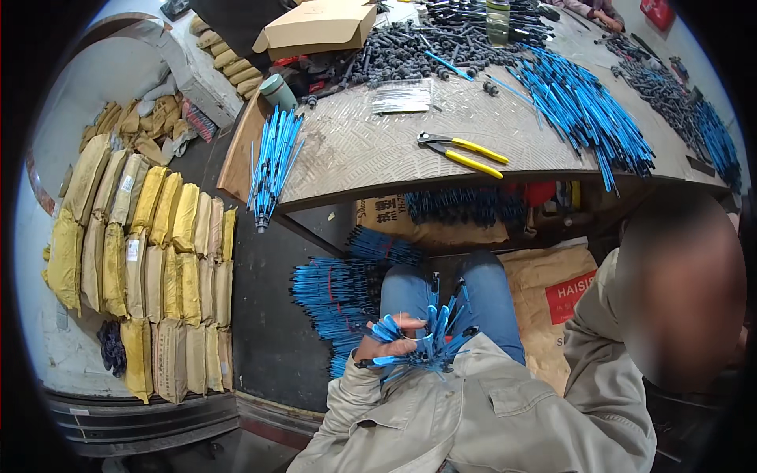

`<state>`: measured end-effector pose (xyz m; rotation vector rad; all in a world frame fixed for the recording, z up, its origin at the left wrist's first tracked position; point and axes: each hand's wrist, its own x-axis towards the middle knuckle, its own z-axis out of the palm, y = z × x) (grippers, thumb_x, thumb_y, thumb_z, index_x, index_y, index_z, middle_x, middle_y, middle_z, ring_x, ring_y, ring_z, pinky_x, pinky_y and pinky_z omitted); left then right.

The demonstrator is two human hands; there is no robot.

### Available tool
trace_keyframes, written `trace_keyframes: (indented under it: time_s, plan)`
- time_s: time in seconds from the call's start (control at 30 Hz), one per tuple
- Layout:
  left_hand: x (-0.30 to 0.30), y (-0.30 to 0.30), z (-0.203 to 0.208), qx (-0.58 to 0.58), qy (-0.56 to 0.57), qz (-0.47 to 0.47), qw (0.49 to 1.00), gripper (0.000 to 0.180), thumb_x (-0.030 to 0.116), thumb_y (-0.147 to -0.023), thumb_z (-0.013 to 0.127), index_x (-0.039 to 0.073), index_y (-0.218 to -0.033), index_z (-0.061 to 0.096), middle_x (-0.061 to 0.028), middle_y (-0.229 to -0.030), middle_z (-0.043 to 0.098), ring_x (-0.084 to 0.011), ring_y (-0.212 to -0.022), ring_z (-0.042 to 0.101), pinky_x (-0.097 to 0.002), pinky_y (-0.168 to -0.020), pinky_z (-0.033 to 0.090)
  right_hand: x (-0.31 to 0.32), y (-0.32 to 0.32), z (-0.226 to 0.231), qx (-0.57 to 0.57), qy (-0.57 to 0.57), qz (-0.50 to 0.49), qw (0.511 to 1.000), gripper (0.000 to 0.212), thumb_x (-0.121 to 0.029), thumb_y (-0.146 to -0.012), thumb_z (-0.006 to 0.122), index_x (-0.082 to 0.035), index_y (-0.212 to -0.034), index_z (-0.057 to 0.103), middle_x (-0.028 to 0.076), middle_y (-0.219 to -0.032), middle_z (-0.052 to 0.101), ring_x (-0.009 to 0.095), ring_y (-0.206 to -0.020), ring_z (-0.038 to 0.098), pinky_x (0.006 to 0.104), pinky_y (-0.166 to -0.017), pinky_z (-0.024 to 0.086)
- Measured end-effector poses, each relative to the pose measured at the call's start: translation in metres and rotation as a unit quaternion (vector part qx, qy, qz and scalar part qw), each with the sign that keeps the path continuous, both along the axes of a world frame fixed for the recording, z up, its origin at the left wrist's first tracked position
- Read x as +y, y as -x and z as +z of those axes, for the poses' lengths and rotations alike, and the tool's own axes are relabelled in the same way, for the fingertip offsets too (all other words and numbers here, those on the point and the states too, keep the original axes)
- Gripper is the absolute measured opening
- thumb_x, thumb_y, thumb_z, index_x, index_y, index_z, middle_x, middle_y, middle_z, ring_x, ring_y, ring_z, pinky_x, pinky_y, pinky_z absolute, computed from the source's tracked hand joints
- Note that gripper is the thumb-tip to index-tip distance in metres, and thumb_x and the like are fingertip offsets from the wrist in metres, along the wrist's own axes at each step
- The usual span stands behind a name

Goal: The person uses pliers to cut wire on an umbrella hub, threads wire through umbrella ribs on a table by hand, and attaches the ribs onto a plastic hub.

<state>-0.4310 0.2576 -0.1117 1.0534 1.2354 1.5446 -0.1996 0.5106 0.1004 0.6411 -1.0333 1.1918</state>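
Observation:
My left hand (397,337) is closed around a loose bunch of thin blue rods with black ends (438,331), held over my lap with the rods fanning out in several directions. My right arm (603,315) is bent upward at the right side, and its hand cannot be made out where a blurred patch covers that area. Beside my left knee, tied bundles of similar blue rods (335,292) are stacked low down. On the table ahead lie yellow-handled pincers (465,152), apart from both hands.
The table (347,150) carries a blue rod pile (587,110), black fittings (418,49), a smaller rod bunch (274,158) at its left edge, a green cup (277,92) and an open carton (315,27). Yellow and tan sacks (150,244) are stacked left. Another person's hand (607,20) shows far right.

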Motion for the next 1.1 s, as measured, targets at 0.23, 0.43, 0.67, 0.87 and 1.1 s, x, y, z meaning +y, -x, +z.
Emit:
trace_keyframes:
  time_s: [0.23, 0.43, 0.67, 0.87, 1.1]
  plan:
    - [-0.009, 0.007, -0.012, -0.040, 0.017, 0.028, 0.999, 0.036, 0.017, -0.076, 0.069, 0.001, -0.107, 0.062, -0.0050, -0.078, 0.056, -0.0118, -0.067, 0.049, -0.0272, -0.060, 0.040, 0.086, 0.120, -0.051, -0.341, 0.002, -0.298, 0.892, 0.014, -0.009, -0.086, 0.059, -0.001, -0.098, 0.061, 0.005, -0.079, 0.062, 0.006, -0.061, 0.055, 0.0187, -0.054, 0.044]
    - [-0.002, 0.015, -0.016, -0.163, 0.015, 0.065, 0.984, 0.035, 0.013, -0.075, 0.069, 0.001, -0.107, 0.062, -0.0063, -0.081, 0.058, -0.0125, -0.068, 0.051, -0.0275, -0.060, 0.041, 0.220, 0.164, -0.161, -0.602, 0.086, -0.225, 0.761, 0.017, -0.018, -0.083, 0.061, -0.002, -0.086, 0.066, 0.003, -0.072, 0.064, 0.009, -0.066, 0.060, 0.0230, -0.058, 0.047]
    - [0.004, 0.032, -0.024, -0.191, 0.019, 0.106, 0.976, 0.036, 0.005, -0.075, 0.067, 0.001, -0.110, 0.059, -0.0114, -0.087, 0.060, -0.0161, -0.066, 0.055, -0.0276, -0.056, 0.045, 0.269, 0.246, -0.174, -0.633, -0.048, -0.394, 0.665, 0.018, -0.019, -0.078, 0.060, -0.003, -0.085, 0.067, 0.009, -0.078, 0.066, 0.022, -0.072, 0.064, 0.0323, -0.065, 0.049]
    - [0.021, 0.040, -0.026, -0.203, 0.032, 0.081, 0.975, 0.034, 0.009, -0.076, 0.068, -0.002, -0.107, 0.061, -0.0087, -0.081, 0.058, -0.0147, -0.069, 0.053, -0.0274, -0.059, 0.041, 0.297, 0.337, -0.176, -0.616, -0.134, -0.430, 0.646, 0.015, -0.015, -0.076, 0.059, -0.007, -0.087, 0.066, 0.010, -0.088, 0.065, 0.031, -0.085, 0.061, 0.0379, -0.073, 0.048]
    - [0.017, 0.044, -0.018, -0.229, 0.079, 0.105, 0.964, 0.034, 0.012, -0.075, 0.069, -0.004, -0.105, 0.062, -0.0058, -0.076, 0.056, -0.0133, -0.068, 0.049, -0.0266, -0.061, 0.036, 0.375, 0.360, -0.202, -0.618, -0.249, -0.526, 0.529, 0.032, -0.009, -0.079, 0.055, -0.011, -0.110, 0.055, 0.014, -0.102, 0.060, 0.033, -0.093, 0.057, 0.0405, -0.078, 0.047]
